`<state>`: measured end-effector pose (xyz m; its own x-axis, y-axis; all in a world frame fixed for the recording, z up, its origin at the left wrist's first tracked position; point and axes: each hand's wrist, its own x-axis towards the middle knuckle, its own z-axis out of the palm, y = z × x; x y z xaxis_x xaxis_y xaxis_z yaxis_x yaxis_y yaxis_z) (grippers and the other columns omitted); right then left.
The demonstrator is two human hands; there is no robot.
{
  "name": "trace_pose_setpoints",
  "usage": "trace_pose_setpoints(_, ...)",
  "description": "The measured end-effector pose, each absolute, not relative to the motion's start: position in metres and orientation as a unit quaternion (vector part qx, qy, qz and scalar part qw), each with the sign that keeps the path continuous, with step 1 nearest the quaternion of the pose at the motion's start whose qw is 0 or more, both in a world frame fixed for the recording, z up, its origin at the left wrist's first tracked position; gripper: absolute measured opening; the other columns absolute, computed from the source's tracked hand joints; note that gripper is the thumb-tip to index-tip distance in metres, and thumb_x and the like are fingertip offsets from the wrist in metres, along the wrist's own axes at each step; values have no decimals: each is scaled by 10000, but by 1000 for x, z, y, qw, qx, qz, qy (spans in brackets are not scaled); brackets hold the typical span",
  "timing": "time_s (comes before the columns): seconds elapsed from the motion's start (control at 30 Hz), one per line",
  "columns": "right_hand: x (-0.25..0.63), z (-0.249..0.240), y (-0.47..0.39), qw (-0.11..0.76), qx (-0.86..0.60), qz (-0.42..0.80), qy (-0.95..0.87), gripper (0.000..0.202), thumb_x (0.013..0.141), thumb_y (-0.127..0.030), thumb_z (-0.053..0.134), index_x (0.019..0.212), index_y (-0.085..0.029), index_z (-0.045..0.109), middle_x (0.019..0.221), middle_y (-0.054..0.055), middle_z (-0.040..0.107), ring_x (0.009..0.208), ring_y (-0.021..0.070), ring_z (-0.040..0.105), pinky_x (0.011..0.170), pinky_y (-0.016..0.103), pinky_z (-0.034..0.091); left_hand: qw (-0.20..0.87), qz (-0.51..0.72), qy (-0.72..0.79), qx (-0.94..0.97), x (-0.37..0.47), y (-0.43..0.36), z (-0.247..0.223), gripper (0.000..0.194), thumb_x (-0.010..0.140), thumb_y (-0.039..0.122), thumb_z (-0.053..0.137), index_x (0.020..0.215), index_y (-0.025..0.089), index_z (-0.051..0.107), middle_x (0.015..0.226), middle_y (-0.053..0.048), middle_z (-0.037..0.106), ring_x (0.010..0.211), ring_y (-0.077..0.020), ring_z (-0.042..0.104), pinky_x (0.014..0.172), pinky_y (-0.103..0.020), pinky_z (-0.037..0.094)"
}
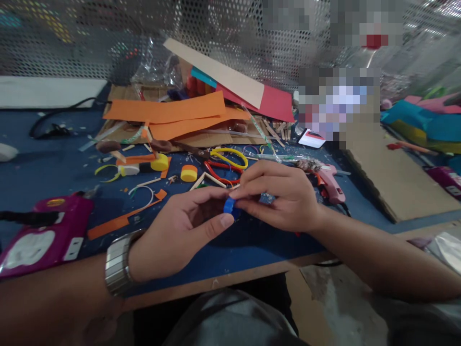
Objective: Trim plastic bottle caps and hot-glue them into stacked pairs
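A small blue ring-shaped piece [229,206] is held between both hands above the front part of the blue table. My left hand [183,226], with a metal watch on its wrist, grips the piece from the left, thumb in front and fingers curled behind. From the right, my right hand [281,194] pinches the piece's upper edge with its fingertips. Just behind the hands lie scissors with yellow and red handles [230,158]. A small orange and yellow cylinder [189,173] stands to their left.
A purple power strip [72,230] is at the left, with an orange strip [111,227] beside it. A pink glue gun [332,185] lies right of my right hand. Orange sheets [165,109] and cardboard are at the back; another cardboard piece [392,173] lies at the right.
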<state>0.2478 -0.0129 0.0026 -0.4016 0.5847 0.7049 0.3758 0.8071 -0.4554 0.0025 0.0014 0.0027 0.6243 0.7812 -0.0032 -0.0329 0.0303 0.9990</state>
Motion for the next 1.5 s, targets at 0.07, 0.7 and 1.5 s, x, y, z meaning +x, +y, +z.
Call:
trace_pose_setpoints(0.07,248,3,-14,464,-282,116,-831,82,1020,-196,869,1097,-224,862,1018,65,857,895,174,820,827,301,700,660,304,301,617,3,1,2,316,848,336,1021,1115,242,881,1110,-70,916,1051,-283,865,969,-363,733)
trace_pose_setpoints(0.7,251,7,-12,455,-270,221,-819,29,1057,-159,813,1032,-173,821,950,71,860,873,165,800,815,292,651,648,283,309,636,1,2,5,261,935,372,941,1118,204,863,1089,-65,902,956,-211,828,904,-278,701)
trace_pose_setpoints(1.5,247,2,-18,438,-272,201,-833,31,1062,-136,805,1055,-127,834,980,99,846,909,147,812,837,241,651,716,245,308,577,1,3,3,337,878,427,1007,977,176,806,895,-20,841,817,-141,810,787,-182,657)
